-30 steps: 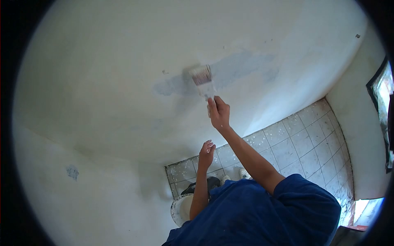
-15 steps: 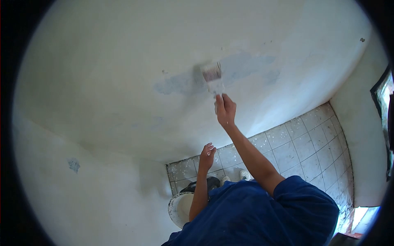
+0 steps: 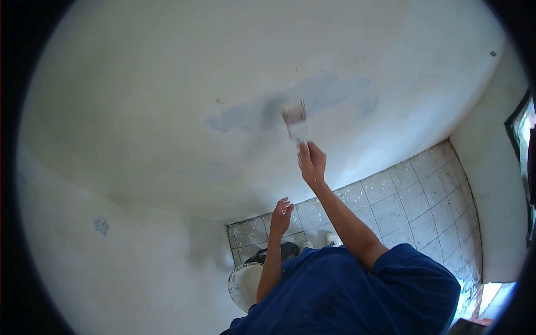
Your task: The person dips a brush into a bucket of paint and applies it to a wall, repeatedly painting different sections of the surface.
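My right hand (image 3: pixel 312 162) is wrapped round the handle of a wide paintbrush (image 3: pixel 296 121), its bristles pointing up towards the wall (image 3: pixel 167 84). The brush casts a shadow on the wall beside a long grey patch (image 3: pixel 329 92); whether the bristles touch the wall I cannot tell. Lower down, my left hand (image 3: pixel 282 215) is raised with its fingers apart and partly curled, holding nothing. Below it a white bucket (image 3: pixel 237 290) with a speckled rim holds pale paint, partly hidden by my left forearm.
Pale floor tiles (image 3: pixel 391 198) with white spatters run along the wall's foot. A dark object (image 3: pixel 289 249) lies on the floor by the bucket, near my shoes (image 3: pixel 333 239). The left wall has a small grey patch (image 3: pixel 101 225). A dark-framed opening (image 3: pixel 523 128) is at the right.
My right hand and the brush have moved down and slightly right, and the brush's shadow now stands apart from the bristles. My left hand has barely shifted.
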The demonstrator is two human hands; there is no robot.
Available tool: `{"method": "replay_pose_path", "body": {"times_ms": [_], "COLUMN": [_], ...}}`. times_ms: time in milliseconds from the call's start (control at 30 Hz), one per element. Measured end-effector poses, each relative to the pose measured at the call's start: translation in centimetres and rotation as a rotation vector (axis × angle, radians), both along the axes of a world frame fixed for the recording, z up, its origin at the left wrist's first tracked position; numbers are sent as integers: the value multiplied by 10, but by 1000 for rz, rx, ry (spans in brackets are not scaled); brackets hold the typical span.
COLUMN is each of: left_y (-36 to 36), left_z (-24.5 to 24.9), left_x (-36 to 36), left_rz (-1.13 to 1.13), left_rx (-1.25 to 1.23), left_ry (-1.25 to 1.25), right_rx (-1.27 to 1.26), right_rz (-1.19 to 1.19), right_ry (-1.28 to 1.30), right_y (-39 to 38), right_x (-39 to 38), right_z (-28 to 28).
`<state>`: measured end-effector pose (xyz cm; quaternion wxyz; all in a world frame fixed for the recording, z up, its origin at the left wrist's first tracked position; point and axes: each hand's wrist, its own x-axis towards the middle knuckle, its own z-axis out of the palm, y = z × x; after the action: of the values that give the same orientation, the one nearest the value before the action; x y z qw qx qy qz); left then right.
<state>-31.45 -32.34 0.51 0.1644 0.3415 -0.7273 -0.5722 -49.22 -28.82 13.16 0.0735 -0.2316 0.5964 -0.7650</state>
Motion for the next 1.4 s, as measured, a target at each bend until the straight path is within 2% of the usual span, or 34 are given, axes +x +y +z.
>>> {"method": "replay_pose_path", "body": {"times_ms": [67, 167, 233, 300, 367, 400, 567, 600, 700, 733, 800, 867, 967, 1033, 1100, 1233, 1367, 1400], "left_y": [0, 3, 3, 3, 2, -1, 3, 5, 12, 15, 19, 18, 12, 15, 12, 20, 31, 34], "left_z": [-6, -4, -13, -15, -9, -7, -4, -5, -5, -3, 3, 3, -2, -12, -15, -17, -9, -5], "left_x": [-5, -8, -9, -7, -8, -12, -22, -24, -30, -29, -27, -19, -13, -8, -12, -20, -24, -23], "left_rz": [-17, -32, -33, -27, -19, -21, -82, -96, -113, -108, -89, -73, -44, -40, -53, -68, -105, -115], "left_rx": [11, 21, 38, 49, 53, 47, 2, 9, 27, 31, 47, 48, 36, 40, 39, 64, 56, 48], "left_ry": [40, 50, 38, 29, 25, 19, -4, 6, 17, 1, 0, -13, -21, -19, 10, 40, 18, 5], "right_rx": [-44, 93, 126, 332, 308, 274, 103, 76, 117, 235, 361, 357, 564, 501, 412, 204, 100, 194], "right_rz": [-28, -70, -91, -77, -11, -25, -58, -56, -126, -186, -123, -50, -46, 1, 110, 132, 88, 53], "right_ry": [43, 100, 105, 142, -67, -34, 49, 48, 137, 208, 39, -234, -218, -176, -298, -186, -175, -132], "right_y": [-12, -15, 0, 25, 49, 47, 32, 29, 14, 20, 40, 67, 80, 71, 71, 85, 79, 74], "right_x": [-16, -36, -27, -20, -9, -15, -39, -43, -54, -48, -30, -11, -22, -38, -41, -31, -38, -43], "right_z": [30, 11, -34, -100, -114, -104, 29, 41, 1, -22, -81, -126, -133, -91, -5, 126, 142, 116]}}
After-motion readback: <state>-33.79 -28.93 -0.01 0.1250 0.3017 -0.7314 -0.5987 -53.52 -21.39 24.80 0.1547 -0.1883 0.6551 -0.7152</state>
